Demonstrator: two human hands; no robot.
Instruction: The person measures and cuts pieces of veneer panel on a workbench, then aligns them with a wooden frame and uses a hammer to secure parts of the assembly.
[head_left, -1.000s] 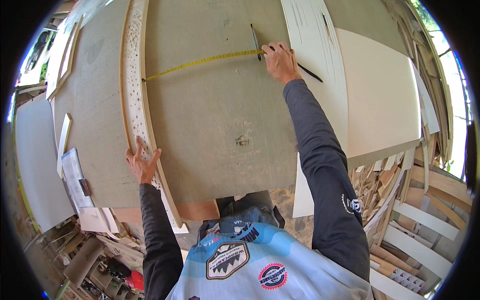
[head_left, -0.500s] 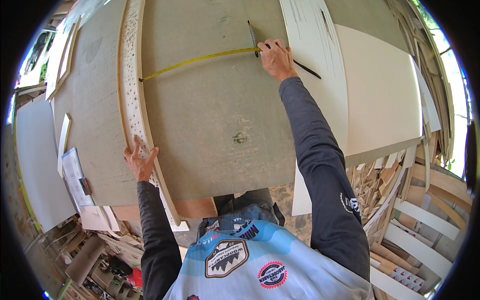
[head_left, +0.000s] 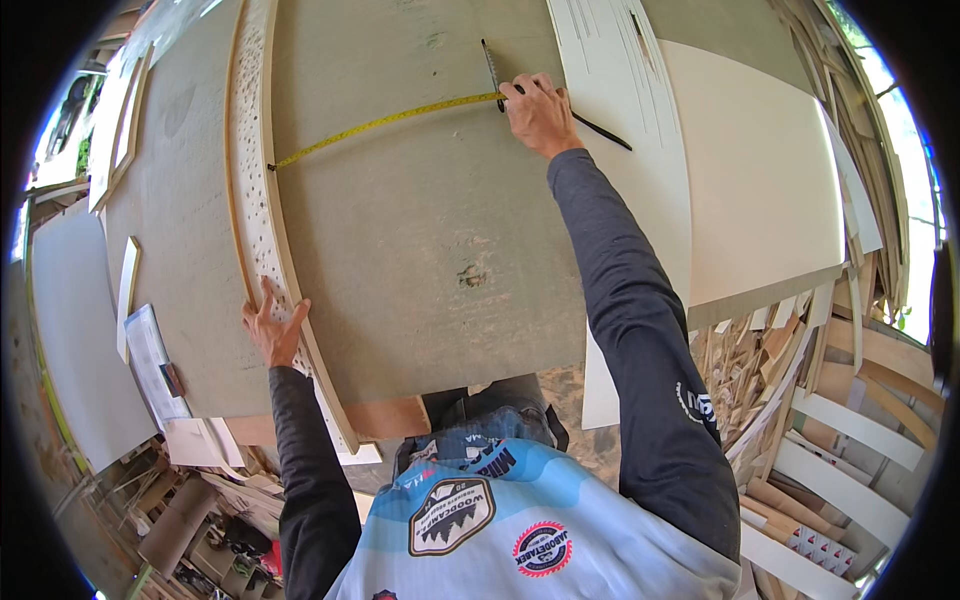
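Note:
A yellow tape measure blade [head_left: 385, 124] runs across the grey-brown sheet [head_left: 430, 220], bowed slightly upward. Its left end meets the right edge of a long white board dotted with small holes [head_left: 258, 120]. At the other end, my right hand [head_left: 540, 115] is closed around the tape measure, whose body is mostly hidden by the fingers. A black strap [head_left: 603, 132] sticks out to the right of that hand, and a thin grey notched strip [head_left: 490, 65] stands out beyond it. Lower down, my left hand [head_left: 273, 327] lies on the dotted board, fingers spread across its width.
A streaked white panel [head_left: 630, 120] and a wide cream sheet [head_left: 755, 180] lie to the right. On the left are a clipboard-like white board [head_left: 155, 360] and a pale grey sheet [head_left: 85, 330]. Wood offcuts [head_left: 760, 360] pile up below the right side.
The whole view has shifted slightly, so the boards sit a little further left. Both hands and the stretched tape keep about the same places on the boards.

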